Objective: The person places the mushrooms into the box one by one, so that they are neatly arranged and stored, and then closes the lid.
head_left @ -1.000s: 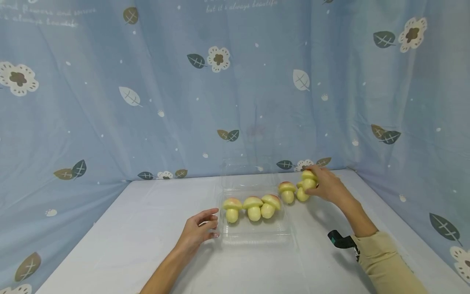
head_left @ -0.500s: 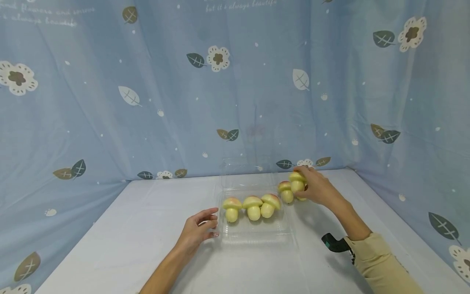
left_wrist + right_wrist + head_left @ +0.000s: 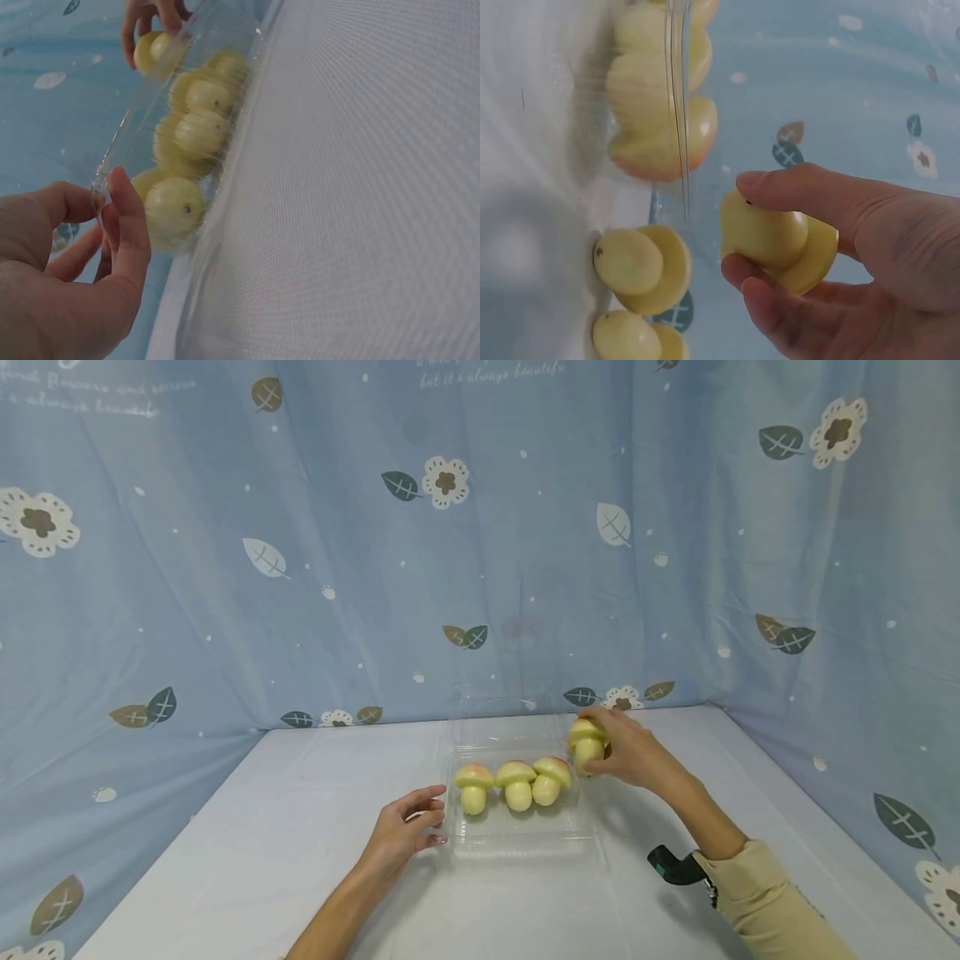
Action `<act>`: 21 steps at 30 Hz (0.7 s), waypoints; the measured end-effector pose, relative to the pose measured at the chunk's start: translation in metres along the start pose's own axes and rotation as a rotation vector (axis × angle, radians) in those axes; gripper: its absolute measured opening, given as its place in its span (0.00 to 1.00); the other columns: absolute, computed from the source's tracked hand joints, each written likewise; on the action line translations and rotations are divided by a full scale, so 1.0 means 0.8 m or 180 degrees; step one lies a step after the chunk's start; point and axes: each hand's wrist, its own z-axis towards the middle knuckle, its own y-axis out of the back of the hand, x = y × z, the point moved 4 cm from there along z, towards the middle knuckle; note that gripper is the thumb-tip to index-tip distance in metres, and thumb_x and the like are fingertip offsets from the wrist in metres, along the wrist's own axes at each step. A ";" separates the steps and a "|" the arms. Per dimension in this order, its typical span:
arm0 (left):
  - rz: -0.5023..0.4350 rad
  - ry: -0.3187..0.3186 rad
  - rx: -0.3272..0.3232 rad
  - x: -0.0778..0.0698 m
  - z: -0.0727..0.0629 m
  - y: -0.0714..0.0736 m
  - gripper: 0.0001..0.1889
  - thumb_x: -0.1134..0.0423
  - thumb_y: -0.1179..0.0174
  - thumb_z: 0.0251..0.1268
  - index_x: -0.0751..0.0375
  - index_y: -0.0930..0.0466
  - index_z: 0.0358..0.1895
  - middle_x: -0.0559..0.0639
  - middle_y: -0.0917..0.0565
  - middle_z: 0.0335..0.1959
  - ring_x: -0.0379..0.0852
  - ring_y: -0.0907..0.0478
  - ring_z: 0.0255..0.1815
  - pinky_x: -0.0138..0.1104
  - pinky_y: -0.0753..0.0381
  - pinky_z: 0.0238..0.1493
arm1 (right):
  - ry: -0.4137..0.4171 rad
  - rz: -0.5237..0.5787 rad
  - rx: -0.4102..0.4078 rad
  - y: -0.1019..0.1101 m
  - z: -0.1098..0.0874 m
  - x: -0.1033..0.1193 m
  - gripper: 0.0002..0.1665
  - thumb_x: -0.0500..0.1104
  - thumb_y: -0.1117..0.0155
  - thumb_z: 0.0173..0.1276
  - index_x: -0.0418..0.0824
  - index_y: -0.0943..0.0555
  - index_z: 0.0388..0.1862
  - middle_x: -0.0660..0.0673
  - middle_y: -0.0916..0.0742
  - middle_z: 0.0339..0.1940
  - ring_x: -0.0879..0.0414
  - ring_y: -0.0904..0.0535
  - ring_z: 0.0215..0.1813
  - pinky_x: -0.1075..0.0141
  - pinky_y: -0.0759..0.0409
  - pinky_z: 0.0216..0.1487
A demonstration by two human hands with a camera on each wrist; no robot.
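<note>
My right hand [image 3: 637, 756] grips a yellow-green toy mushroom [image 3: 769, 232] with a pinkish cap, thumb on one side and fingers on the other. It is held up just right of a clear plastic clamshell box [image 3: 517, 838]. Inside the box sit three similar mushrooms: one at the left [image 3: 474, 789] and two close together, the middle one [image 3: 517, 786] and the right one [image 3: 550, 781]. At the box's left side, my left hand [image 3: 408, 822] pinches the rim, as the left wrist view shows.
Two more mushrooms, one nearer the box [image 3: 630, 262] and one beyond [image 3: 630, 337], stand on the table in the right wrist view; the right hand mostly hides them from the head. The box's lid [image 3: 510, 727] lies open toward the blue curtain [image 3: 337, 610].
My right hand has carried its mushroom leftward toward the box, passing in front of the mushrooms on the table. The left hand and the box have stayed in place.
</note>
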 end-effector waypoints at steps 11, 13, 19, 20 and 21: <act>0.0014 0.0020 -0.0010 0.002 0.001 0.000 0.24 0.72 0.40 0.64 0.65 0.27 0.65 0.55 0.26 0.49 0.45 0.25 0.43 0.34 0.12 0.39 | 0.0197 0.0154 0.0050 -0.009 -0.004 0.023 0.43 0.44 0.24 0.55 0.43 0.31 0.69 0.39 0.21 0.57 0.48 0.23 0.52 0.49 0.22 0.51; 0.0018 0.0015 0.0004 0.002 0.002 0.001 0.25 0.72 0.41 0.64 0.65 0.27 0.65 0.55 0.26 0.49 0.45 0.25 0.43 0.34 0.12 0.40 | 0.0247 0.0213 0.0070 -0.011 -0.005 0.027 0.43 0.42 0.24 0.55 0.42 0.31 0.69 0.38 0.21 0.58 0.48 0.23 0.52 0.54 0.21 0.49; 0.0028 0.0026 0.0045 0.003 0.002 0.002 0.25 0.72 0.41 0.64 0.65 0.28 0.66 0.54 0.26 0.48 0.44 0.25 0.43 0.34 0.12 0.40 | 0.0208 0.0262 0.0179 -0.019 -0.004 0.039 0.43 0.41 0.24 0.55 0.45 0.31 0.69 0.40 0.23 0.62 0.53 0.23 0.49 0.67 0.22 0.40; 0.0025 0.0028 0.0047 0.003 0.002 0.002 0.25 0.72 0.41 0.64 0.65 0.28 0.66 0.54 0.26 0.48 0.44 0.25 0.43 0.34 0.12 0.40 | 0.0209 0.0238 0.0181 -0.020 -0.005 0.042 0.43 0.41 0.24 0.55 0.45 0.31 0.69 0.40 0.23 0.62 0.53 0.23 0.48 0.67 0.22 0.40; 0.0021 0.0026 0.0046 0.003 0.002 0.002 0.25 0.72 0.41 0.64 0.65 0.28 0.66 0.54 0.26 0.48 0.44 0.25 0.42 0.34 0.12 0.40 | 0.0218 0.0226 0.0181 -0.021 -0.005 0.045 0.42 0.41 0.24 0.55 0.46 0.31 0.68 0.40 0.23 0.62 0.53 0.22 0.47 0.66 0.21 0.40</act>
